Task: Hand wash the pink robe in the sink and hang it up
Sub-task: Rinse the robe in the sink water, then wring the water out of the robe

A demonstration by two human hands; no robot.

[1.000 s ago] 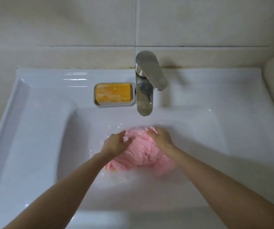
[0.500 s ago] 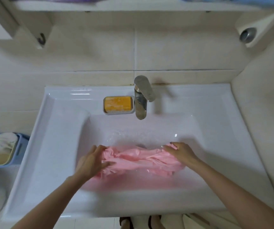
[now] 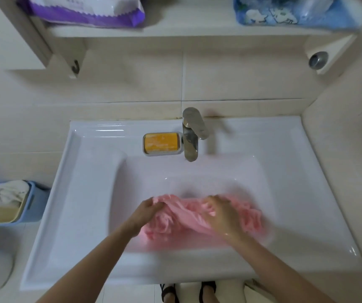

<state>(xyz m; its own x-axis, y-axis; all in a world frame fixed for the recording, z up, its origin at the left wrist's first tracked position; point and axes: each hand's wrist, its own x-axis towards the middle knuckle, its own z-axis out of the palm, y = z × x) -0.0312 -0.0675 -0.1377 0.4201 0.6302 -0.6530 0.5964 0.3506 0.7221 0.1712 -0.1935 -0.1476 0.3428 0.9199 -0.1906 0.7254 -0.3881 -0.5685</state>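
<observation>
The wet pink robe (image 3: 182,217) lies bunched in the basin of the white sink (image 3: 84,193), stretched left to right in shallow water. My left hand (image 3: 146,213) grips the robe's left end with curled fingers. My right hand (image 3: 220,212) lies on top of the robe's middle, fingers bent and holding a fold of the fabric. Part of the robe is hidden under both hands. The image is motion-blurred.
A steel faucet (image 3: 192,134) stands at the sink's back, with an orange soap bar in a dish (image 3: 162,142) to its left. A blue basket (image 3: 12,202) with cloth sits left of the sink. A shelf (image 3: 175,29) with packages hangs above, with a hook (image 3: 75,66) below it.
The view has pulled back and up. My hands spread the robe wide, then my right hand slid back toward the middle. The robe now lies lower in the basin.
</observation>
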